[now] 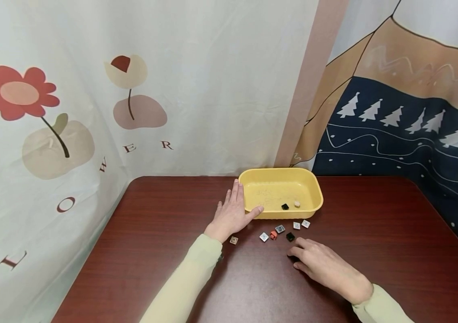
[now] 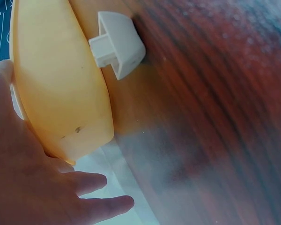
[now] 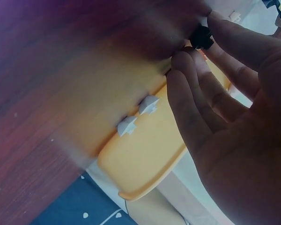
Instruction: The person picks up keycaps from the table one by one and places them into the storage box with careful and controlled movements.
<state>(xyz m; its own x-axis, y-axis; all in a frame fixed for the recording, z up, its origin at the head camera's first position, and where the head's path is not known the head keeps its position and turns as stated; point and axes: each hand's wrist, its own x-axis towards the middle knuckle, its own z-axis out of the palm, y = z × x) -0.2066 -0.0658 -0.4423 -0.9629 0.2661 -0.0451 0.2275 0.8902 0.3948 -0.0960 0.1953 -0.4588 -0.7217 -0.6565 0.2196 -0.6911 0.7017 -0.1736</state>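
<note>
My left hand (image 1: 231,214) rests along the left end of a yellow plastic tub (image 1: 280,215), its fingers straight and its thumb at the front rim. At the front of the table, my right hand (image 1: 323,264) pinches a black keycap (image 3: 201,37) between thumb and index finger. Another black keycap (image 1: 290,236) lies just beyond its fingertips. Near that lie an orange keycap (image 1: 273,235), a grey keycap (image 1: 279,229) and a white keycap (image 1: 264,237). A beige keycap (image 1: 234,240) sits by the left wrist, stem showing in the left wrist view.
Inside the tub are a black keycap (image 1: 285,207) and a cream one (image 1: 297,204). Two white keycaps (image 1: 306,223) lie before its front wall. The dark red wooden table (image 1: 382,224) ends at a printed curtain (image 1: 221,89) behind.
</note>
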